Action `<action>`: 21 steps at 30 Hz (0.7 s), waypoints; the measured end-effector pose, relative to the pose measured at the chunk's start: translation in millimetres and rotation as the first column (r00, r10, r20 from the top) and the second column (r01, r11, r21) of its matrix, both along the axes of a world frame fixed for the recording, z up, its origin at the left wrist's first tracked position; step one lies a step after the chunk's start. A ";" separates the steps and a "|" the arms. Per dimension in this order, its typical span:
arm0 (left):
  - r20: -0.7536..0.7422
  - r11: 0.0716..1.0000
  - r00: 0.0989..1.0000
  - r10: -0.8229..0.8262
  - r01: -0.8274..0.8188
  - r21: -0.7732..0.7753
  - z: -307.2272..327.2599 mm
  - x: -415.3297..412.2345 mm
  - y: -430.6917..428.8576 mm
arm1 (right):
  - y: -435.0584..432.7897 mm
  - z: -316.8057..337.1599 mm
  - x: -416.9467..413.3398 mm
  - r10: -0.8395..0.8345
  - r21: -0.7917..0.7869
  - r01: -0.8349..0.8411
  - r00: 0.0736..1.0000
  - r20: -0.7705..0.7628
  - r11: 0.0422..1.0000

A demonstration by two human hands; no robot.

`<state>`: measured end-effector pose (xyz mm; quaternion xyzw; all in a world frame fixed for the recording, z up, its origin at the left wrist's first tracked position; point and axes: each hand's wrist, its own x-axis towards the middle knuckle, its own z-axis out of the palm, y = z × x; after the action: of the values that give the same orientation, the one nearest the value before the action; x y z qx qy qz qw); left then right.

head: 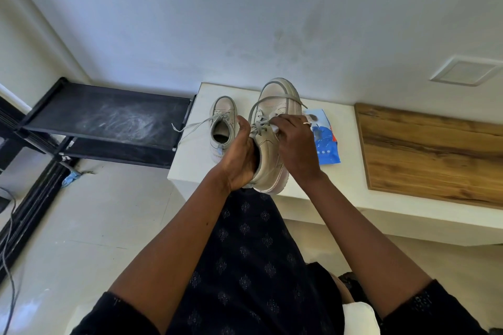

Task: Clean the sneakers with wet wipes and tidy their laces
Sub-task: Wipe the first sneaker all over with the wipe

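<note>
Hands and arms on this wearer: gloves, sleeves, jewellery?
No gloves: left hand and right hand are bare, as are both forearms. Dark short sleeves, left sleeve and right sleeve, with a faint small printed motif. Thin ring on one right-hand finger.

Dark diamond-motif garment [245,253]; short dark sleeves [117,310]; ring [306,123] on right hand [295,144].

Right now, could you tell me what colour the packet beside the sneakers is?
Mostly blue packet, with white dots and an orange edge; head view.
</note>
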<state>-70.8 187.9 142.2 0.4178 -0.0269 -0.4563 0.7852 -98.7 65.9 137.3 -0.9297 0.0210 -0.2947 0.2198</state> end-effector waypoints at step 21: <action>-0.091 0.992 0.996 0.021 -0.032 -0.121 2.6 -4.3 4.5 | 10.5 12.0 -13.3 0.084 -0.087 -0.074 0.990 0.116 0.993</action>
<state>-75.1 192.4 144.8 0.3483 -0.0142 -0.4616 0.8157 -112.0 76.3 149.3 -0.9189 -0.0412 -0.3414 0.1934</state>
